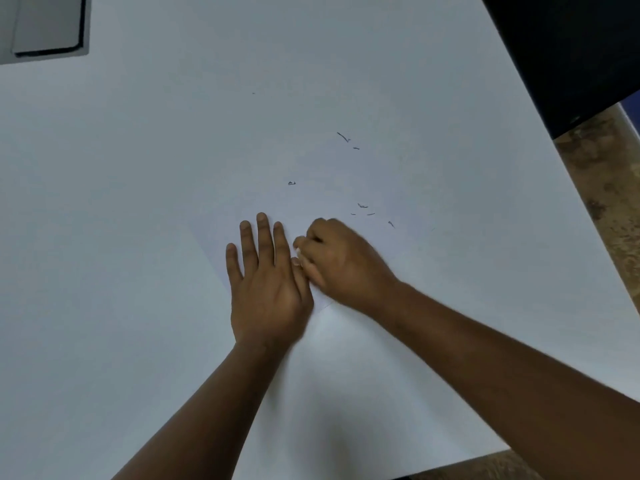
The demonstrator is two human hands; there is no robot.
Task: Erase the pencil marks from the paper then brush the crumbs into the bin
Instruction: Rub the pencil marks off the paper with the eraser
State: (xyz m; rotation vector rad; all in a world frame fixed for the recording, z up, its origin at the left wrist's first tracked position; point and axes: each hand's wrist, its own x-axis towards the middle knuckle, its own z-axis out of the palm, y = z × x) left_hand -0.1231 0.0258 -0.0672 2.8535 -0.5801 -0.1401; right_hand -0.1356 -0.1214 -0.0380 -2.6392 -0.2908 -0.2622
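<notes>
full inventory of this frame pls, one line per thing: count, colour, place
table: one, white, fills most of the view
paper: one sheet, white, table centre, under both hands
eraser crumbs: several, dark, scattered on the paper beyond the right hand
eraser: one, white, only a sliver shows in the right hand
flat grey object: one, dark-edged, top left corner
dark object: one, black, top right
floor: brown speckled, right edge
left hand: flat, pressing the paper
right hand: fingers curled, gripping the eraser
</notes>
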